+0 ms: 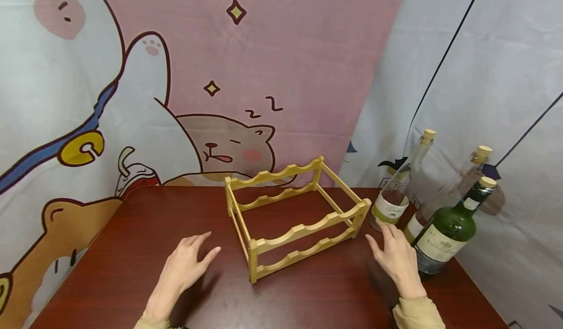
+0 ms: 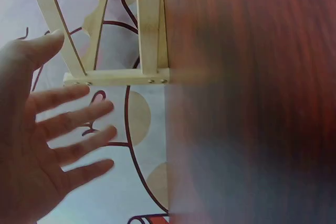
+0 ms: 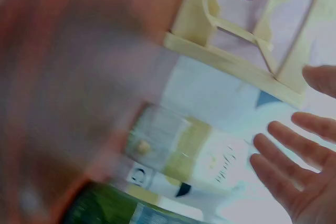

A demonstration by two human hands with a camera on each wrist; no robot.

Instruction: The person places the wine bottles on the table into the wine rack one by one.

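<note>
A light wooden wine rack [image 1: 303, 231] with scalloped rails stands on the table, between my two hands in the head view. My left hand [image 1: 184, 268] hovers left of the rack, fingers extended and holding nothing; the left wrist view shows its spread fingers [image 2: 79, 116] apart from the rack's post. On the other side, my right hand [image 1: 396, 258] is held out with straight fingers, close to the bottles. A clear corked bottle [image 1: 391, 204] stands just beyond its fingertips in the head view; whether they touch cannot be told. The right wrist view shows that palm holding nothing.
To the right stand a green corked wine bottle [image 1: 446, 238] and, partly hidden behind it, another clear corked bottle [image 1: 462, 180]. The dark red-brown table [image 1: 110, 260] ends at a cartoon-printed cloth [image 1: 308, 75] behind and a pale cloth [image 1: 519, 123] on the right.
</note>
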